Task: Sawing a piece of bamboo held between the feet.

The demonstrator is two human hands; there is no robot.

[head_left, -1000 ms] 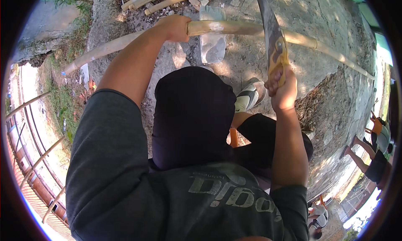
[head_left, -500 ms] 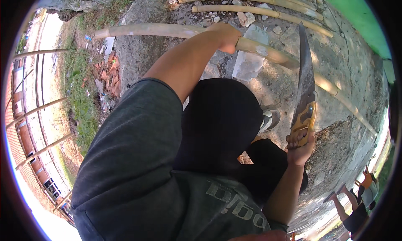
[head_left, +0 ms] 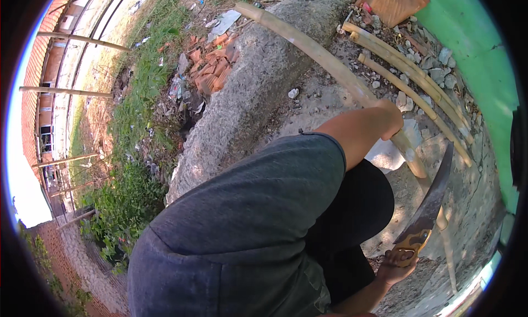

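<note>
My left hand (head_left: 388,119) is closed around a long bamboo pole (head_left: 311,46), which runs from the upper left down to the lower right. Lower down, my right hand (head_left: 395,269) grips the yellowish handle of a handsaw (head_left: 428,204). The saw's blade points up and to the right, and it passes in front of the pole below my left hand. Whether blade and pole touch, I cannot tell. A pale slab (head_left: 386,153) lies under the pole beside my left hand. My dark-clad knee is just below that hand.
Several more bamboo poles (head_left: 407,69) lie on rubble by a green wall (head_left: 467,47). A rough concrete ledge (head_left: 236,105) crosses the middle. Left of it are broken reddish tiles (head_left: 212,69) and green plants (head_left: 124,201). Farther left, horizontal poles extend near a tiled-roof building.
My view has swung left, showing more of the ledge and plants; the people at lower right have left the picture. Both hands keep their hold on pole and saw.
</note>
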